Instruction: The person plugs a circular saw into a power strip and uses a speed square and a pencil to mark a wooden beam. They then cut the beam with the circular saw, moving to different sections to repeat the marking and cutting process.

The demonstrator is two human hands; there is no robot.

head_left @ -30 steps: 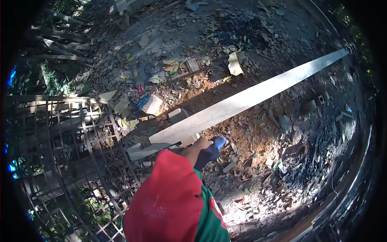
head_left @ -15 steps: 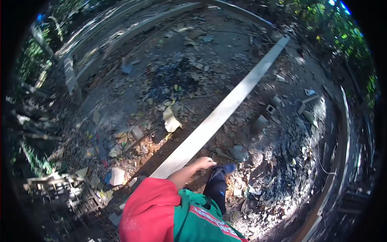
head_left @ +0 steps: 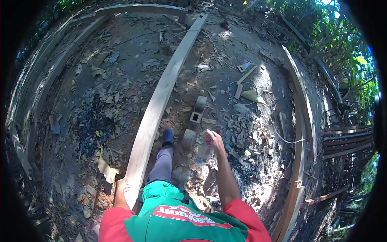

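Note:
A long pale wooden beam runs from beside my body away to the far middle, with a small dark notch near its far end. At its near end, my left hand grips the left edge, fingers over the top; the underside of this grip is hidden. My right hand reaches forward over the ground to the right of the beam, holding nothing, its fingers apart and slightly bent. Closest to it are a squared hollow block and a rounded grey piece. My dark-clad leg stands between beam and blocks.
Long timbers lie along the right side, and another timber crosses the far left. A pale cable curls over the leaf-littered soil. Left of the beam are a tan scrap and a blackened patch.
My view has swung right, so the beam stands more upright in it. My left hand now shows on the beam's near end; my right arm is now visible, stretched forward.

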